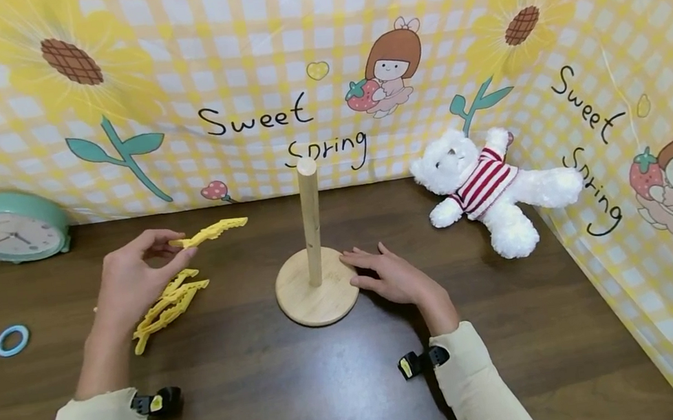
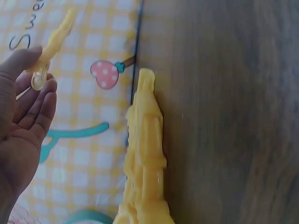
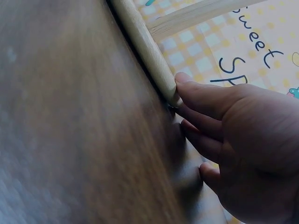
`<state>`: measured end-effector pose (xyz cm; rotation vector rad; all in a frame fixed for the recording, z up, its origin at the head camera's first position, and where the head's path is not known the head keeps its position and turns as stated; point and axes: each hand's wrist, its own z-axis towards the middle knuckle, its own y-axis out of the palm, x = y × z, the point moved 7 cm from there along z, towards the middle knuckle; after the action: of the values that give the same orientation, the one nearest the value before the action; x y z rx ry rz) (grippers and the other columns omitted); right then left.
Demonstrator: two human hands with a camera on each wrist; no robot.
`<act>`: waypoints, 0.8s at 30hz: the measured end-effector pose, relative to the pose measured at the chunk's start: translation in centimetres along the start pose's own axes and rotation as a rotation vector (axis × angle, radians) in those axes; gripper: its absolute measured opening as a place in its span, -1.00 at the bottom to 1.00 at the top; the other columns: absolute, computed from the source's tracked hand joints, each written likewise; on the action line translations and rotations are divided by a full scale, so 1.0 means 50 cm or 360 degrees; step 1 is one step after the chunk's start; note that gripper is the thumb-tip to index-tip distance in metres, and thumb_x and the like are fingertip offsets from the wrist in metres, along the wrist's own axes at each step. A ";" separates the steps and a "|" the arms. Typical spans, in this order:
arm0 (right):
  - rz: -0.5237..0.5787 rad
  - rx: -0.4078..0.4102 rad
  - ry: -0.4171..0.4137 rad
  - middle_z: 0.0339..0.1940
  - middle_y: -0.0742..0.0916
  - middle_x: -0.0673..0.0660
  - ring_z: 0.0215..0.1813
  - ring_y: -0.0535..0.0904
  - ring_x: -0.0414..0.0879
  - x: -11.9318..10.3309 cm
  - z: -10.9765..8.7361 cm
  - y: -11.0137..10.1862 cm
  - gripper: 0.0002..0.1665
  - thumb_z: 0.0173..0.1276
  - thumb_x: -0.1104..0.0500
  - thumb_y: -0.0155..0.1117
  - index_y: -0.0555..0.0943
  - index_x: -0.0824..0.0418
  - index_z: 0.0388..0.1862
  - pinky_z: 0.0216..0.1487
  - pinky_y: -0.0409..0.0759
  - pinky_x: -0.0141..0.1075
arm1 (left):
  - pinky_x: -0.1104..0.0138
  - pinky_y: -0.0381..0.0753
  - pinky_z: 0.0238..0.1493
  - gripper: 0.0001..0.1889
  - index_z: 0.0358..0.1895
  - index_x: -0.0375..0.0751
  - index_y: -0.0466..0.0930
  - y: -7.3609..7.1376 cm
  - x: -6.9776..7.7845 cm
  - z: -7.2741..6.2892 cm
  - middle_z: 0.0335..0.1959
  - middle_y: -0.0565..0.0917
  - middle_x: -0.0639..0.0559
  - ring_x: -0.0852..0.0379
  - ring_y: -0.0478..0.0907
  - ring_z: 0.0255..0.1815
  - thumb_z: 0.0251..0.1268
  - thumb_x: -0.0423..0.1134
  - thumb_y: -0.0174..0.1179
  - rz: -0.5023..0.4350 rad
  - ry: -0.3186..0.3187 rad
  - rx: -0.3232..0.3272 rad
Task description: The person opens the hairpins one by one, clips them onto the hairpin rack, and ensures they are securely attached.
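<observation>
My left hand (image 1: pixel 135 278) pinches a yellow plastic piece (image 1: pixel 214 231) between thumb and fingertips, raised above the table. It is long and narrow with a bumpy outline, and the left wrist view shows a rounded loop at its held end. Below and beside that hand lies a small pile of similar yellow pieces (image 1: pixel 175 304). An upright wooden stand (image 1: pixel 311 227) rises from a round base in the middle of the table. My right hand (image 1: pixel 395 276) holds the right rim of that base, thumb and fingertips against its edge. Some of its fingertips are hidden in the right wrist view.
A light blue ring (image 1: pixel 11 340) lies at the far left. Behind it stands a green clock (image 1: pixel 9 226). On the right, a white teddy bear (image 1: pixel 498 184) in a striped shirt lies near the back. Patterned cloth (image 1: pixel 244 54) covers the walls behind the brown table.
</observation>
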<state>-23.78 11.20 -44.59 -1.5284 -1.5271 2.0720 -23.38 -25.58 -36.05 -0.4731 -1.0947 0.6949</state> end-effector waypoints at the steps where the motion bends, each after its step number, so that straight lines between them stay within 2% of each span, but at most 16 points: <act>1: 0.0003 0.0003 -0.0002 0.53 0.41 0.13 0.59 0.17 -0.02 0.001 -0.001 0.001 -0.36 0.58 0.05 0.17 0.33 0.17 0.56 0.58 -0.24 0.10 | 0.62 0.41 -0.34 -0.71 -0.01 -0.22 0.72 0.003 0.007 0.000 -0.27 0.74 -0.12 0.52 0.51 -0.31 0.27 -0.18 0.44 -0.0004 0.0027 0.0008; 6: 0.0021 0.0026 -0.0016 0.52 0.42 0.13 0.58 0.18 -0.01 0.002 -0.001 0.001 -0.37 0.58 0.06 0.17 0.35 0.17 0.55 0.58 -0.25 0.11 | 0.67 0.40 -0.19 -0.73 0.02 -0.25 0.73 0.018 0.041 0.003 -0.22 0.76 -0.12 0.20 0.64 -0.24 0.27 -0.29 0.42 -0.0023 0.0187 0.0081; 9: 0.0019 0.0022 -0.0016 0.52 0.42 0.14 0.58 0.19 0.00 0.005 0.000 0.003 -0.38 0.59 0.07 0.16 0.35 0.18 0.55 0.58 -0.25 0.11 | 0.68 0.41 -0.14 -0.71 0.05 -0.29 0.72 0.023 0.053 0.003 -0.18 0.76 -0.14 0.28 0.62 -0.20 0.28 -0.33 0.40 -0.0023 0.0229 0.0116; 10: 0.0015 0.0024 -0.0015 0.52 0.42 0.14 0.58 0.19 0.00 0.005 0.001 0.002 -0.38 0.59 0.07 0.16 0.35 0.18 0.55 0.58 -0.25 0.11 | 0.68 0.40 -0.13 -0.71 0.06 -0.29 0.72 0.025 0.055 0.004 -0.17 0.76 -0.14 0.36 0.60 -0.20 0.29 -0.33 0.39 -0.0028 0.0224 0.0119; 13: 0.0007 0.0030 -0.0012 0.52 0.43 0.15 0.58 0.20 0.01 0.004 0.004 0.002 -0.38 0.59 0.08 0.15 0.36 0.19 0.54 0.58 -0.24 0.11 | 0.67 0.38 -0.13 -0.69 0.12 -0.29 0.70 0.030 0.062 0.007 -0.14 0.75 -0.13 0.38 0.57 -0.16 0.35 -0.30 0.35 -0.0027 0.0207 0.0095; 17: 0.0010 0.0025 -0.0004 0.52 0.43 0.15 0.58 0.20 0.01 0.000 0.002 0.003 -0.38 0.59 0.07 0.15 0.35 0.19 0.54 0.58 -0.24 0.11 | 0.65 0.36 -0.10 -0.70 0.12 -0.31 0.69 0.044 0.078 0.007 -0.13 0.72 -0.14 0.06 0.60 -0.15 0.36 -0.33 0.34 -0.0037 0.0290 0.0033; 24: 0.0011 0.0013 0.0003 0.52 0.42 0.14 0.58 0.18 -0.01 0.002 -0.002 0.003 -0.37 0.58 0.06 0.17 0.34 0.17 0.55 0.58 -0.24 0.10 | 0.68 0.41 -0.17 -0.69 -0.08 -0.27 0.72 0.064 0.106 -0.004 -0.29 0.71 -0.04 0.04 0.67 -0.32 0.09 -0.38 0.54 -0.0065 0.0418 0.0028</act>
<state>-23.72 11.24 -44.75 -1.5342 -1.5129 2.0773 -22.57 -19.56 -34.85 -0.5103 -0.8483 0.5877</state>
